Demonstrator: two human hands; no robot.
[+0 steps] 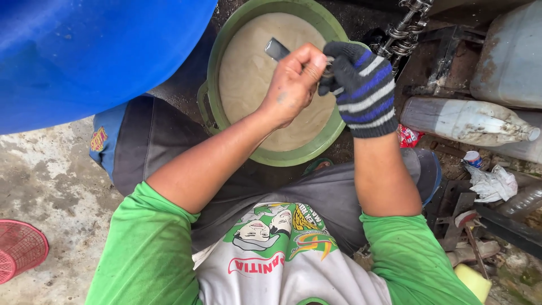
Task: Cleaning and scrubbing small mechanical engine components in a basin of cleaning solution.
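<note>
My bare left hand (293,82) is closed around a dark-handled tool (276,49) whose end sticks out over a green basin (265,152) of murky beige liquid. My right hand (361,85), in a dark glove with blue and white stripes, is pressed against the left one and pinches a small metal part between the fingers. What the part is cannot be told. Both hands hover above the basin, in front of my knees.
A big blue drum (96,51) fills the upper left. A dirty plastic bottle (468,120) lies at right, with a grey jerrycan (511,56), a metal chain (403,31), a crumpled rag (494,183) and rusty metal parts. A red basket (20,248) sits at left on concrete.
</note>
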